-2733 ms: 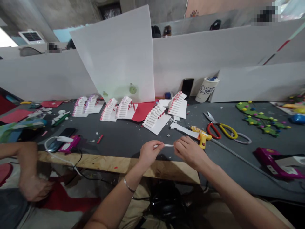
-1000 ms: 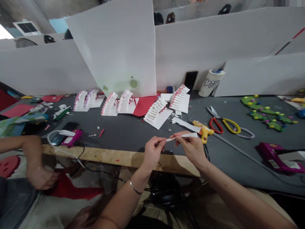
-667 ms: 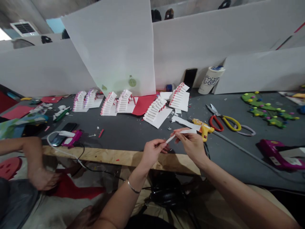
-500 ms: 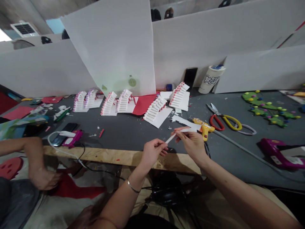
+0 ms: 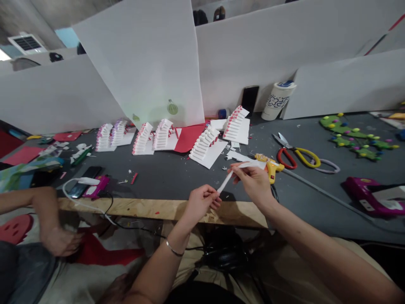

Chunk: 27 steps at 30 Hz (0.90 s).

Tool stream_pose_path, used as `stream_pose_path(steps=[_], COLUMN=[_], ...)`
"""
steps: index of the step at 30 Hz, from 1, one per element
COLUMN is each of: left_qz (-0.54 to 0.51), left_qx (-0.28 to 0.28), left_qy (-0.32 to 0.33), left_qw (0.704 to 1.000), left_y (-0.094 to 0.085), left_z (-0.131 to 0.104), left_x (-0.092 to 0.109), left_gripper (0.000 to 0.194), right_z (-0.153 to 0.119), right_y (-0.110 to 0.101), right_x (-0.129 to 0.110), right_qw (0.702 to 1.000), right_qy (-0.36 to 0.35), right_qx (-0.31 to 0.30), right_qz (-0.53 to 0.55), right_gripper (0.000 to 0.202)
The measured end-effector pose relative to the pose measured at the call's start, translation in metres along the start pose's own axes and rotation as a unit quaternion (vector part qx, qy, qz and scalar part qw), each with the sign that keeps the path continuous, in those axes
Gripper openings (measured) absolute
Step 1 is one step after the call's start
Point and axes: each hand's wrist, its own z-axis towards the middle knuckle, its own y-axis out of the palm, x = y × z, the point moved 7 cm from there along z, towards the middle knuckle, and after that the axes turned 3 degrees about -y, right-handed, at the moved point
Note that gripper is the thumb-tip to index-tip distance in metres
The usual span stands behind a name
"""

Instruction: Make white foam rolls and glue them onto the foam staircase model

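A narrow white strip, perhaps paper or felt, stretches between my two hands above the table's front edge. My left hand pinches its lower end between thumb and fingers. The upper part is in the grip of my right hand, where the strip bends over toward the right. Just beyond my right hand lies a yellow glue gun on the table. Behind my hands stand several white fan-like pieces of stacked rolls on cards, the closest a white-tipped one.
Red-and-yellow-handled scissors, a white cup and a magenta power strip are at the right. Green pompom-dotted shapes lie farther right. At left are a phone and a co-worker's hand near red cloth.
The strip now bows more between my hands, with its upper part bent over by my right hand. The camera view has shifted slightly; both hands keep their hold.
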Motion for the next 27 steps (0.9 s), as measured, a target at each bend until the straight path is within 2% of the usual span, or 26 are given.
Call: stream_pose_path(steps=[4,8,11,14,18,22,27], left_qz=[-0.018,-0.013,0.018,0.040,0.076,0.090,0.024], left_qx=[0.017,0.086,0.081,0.070,0.120,0.161,0.165], left_qy=[0.026,0.125,0.174,0.193,0.236,0.248,0.226], left_qw=[0.999,0.988,0.981,0.978,0.961,0.951,0.960], left_y=[-0.007,-0.017,-0.009,0.004,0.009,0.008,0.006], left_z=[-0.001,-0.010,-0.017,-0.018,-0.018,-0.019,-0.016], left_x=[-0.005,0.012,0.026,0.030,0.029,0.027,0.026], left_gripper=[0.031,0.029,0.026,0.024,0.017,0.014,0.019], right_z=[0.008,0.009,0.005,0.000,-0.007,-0.011,-0.012], right_y=[-0.009,-0.007,-0.003,0.000,0.000,-0.001,0.001], right_x=[-0.009,-0.008,-0.007,-0.011,-0.018,-0.020,-0.019], right_qw=[1.000,1.000,1.000,0.999,0.997,0.996,0.996], right_qy=[-0.015,-0.005,-0.010,-0.036,-0.073,-0.080,-0.082], right_qx=[0.024,0.011,0.007,0.007,0.022,0.035,0.027], right_qz=[0.014,0.012,0.005,-0.002,0.010,0.018,0.025], right_gripper=[0.039,0.042,0.041,0.035,0.026,0.022,0.021])
